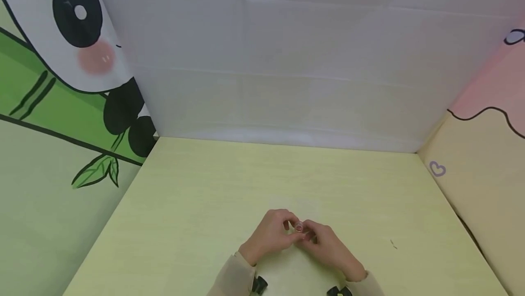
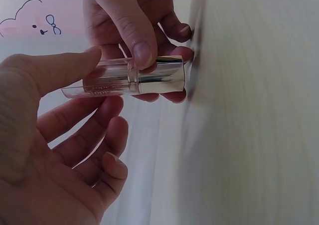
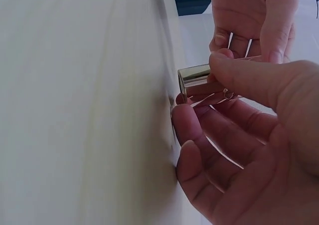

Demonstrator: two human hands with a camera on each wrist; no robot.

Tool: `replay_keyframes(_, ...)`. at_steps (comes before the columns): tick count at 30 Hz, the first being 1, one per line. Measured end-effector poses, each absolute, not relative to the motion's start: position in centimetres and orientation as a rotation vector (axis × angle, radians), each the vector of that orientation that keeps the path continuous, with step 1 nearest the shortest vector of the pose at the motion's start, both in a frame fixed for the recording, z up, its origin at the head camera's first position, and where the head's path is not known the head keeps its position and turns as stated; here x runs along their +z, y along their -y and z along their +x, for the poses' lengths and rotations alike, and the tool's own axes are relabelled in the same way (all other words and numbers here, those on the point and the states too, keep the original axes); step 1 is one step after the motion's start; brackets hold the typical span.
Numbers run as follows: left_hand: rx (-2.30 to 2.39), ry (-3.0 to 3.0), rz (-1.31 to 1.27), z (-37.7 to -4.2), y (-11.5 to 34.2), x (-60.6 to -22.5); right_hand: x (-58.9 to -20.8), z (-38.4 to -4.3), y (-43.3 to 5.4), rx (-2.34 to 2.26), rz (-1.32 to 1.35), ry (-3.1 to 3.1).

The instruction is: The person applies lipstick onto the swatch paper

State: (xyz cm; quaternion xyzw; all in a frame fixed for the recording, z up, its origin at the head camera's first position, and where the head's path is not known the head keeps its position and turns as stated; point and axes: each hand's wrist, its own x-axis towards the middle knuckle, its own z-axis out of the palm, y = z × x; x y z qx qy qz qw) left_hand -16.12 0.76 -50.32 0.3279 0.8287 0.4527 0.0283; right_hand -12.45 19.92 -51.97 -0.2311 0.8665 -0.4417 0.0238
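Clear, pink-tinted, slim plastic tube w/ printed lettering [image 2: 112, 76] and shiny gold, smooth-sided end piece [image 2: 167, 78] sit in line, apparently joined, held btwn both hands above the near-middle part of the table. L hand [image 1: 272, 232] pinches the clear part, thumb on top, index under, other fingers loosely bent. R hand [image 1: 328, 246] grips the gold end nr the seam, thumb on top, fingers curled below; can't tell if its fingertips brush the table.

Step in hand, my read: working the seam, one hand per half; twist, pull or press, can't tell from a still. Next move prob. calls for firm pinches both sides, halves kept straight, b/c smooth gold could slip.

Surface: pale yellow-green, faintly grained tabletop [image 1: 197, 186], w/ a thin dark squiggly mark [image 1: 393, 244] off to the R. Beige sleeves [image 1: 235, 275] and small black wrist devices [image 1: 259, 285] at the bottom edge.

Room: creased white sheet-like backdrop [image 1: 287, 59] behind; L side, pale green panel [image 1: 82, 223] w/ panda-like cartoon + bamboo; R side, cream-and-pink panel [image 1: 484, 195] w/ small purple heart outline [image 1: 437, 168].
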Motion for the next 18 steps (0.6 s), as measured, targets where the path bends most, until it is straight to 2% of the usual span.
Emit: replay_keyframes(18,1.436,-2.558,1.062,-16.34,-0.68,-50.46,-52.34,-12.77,-20.17,-1.375,-0.658,-2.68)
